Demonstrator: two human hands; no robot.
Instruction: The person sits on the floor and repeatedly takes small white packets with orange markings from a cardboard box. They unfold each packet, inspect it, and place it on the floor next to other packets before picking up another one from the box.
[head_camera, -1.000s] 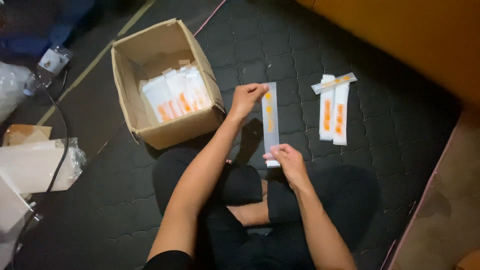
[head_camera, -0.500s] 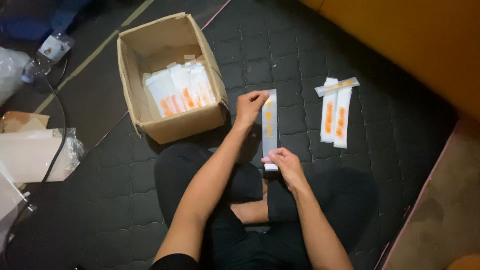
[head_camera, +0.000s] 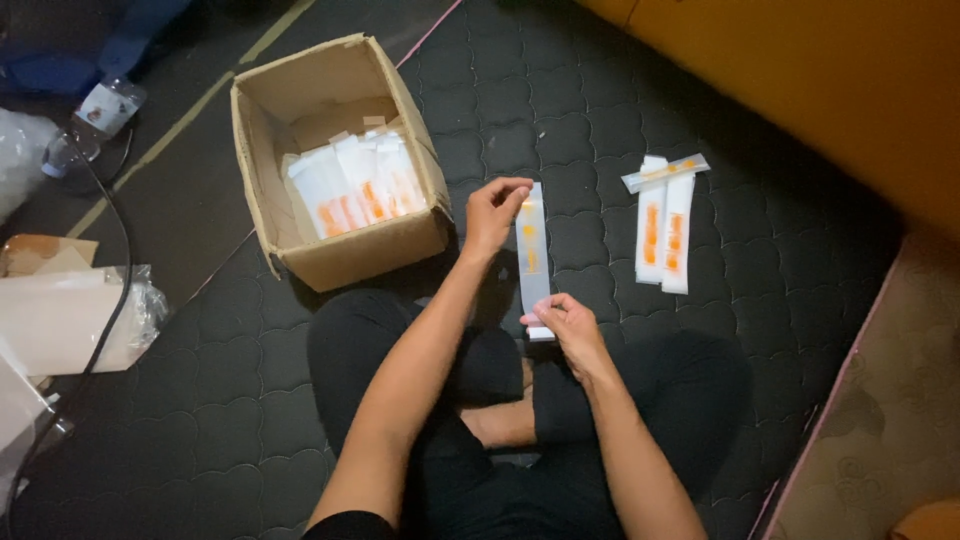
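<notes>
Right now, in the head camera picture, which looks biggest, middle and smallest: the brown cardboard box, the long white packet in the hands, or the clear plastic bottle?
1. Brown cardboard box, clearly largest.
2. Long white packet with orange print.
3. Clear plastic bottle, smallest, though it lies farther away and is partly cut off.

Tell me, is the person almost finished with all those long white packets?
Not nearly, it seems. Done: three packets in a small pile on the dark mat, one lying crosswise on top. In hand: one long packet, the left hand pinching its top end and the right hand its bottom end. Left: a row of similar packets standing in the cardboard box.
</notes>
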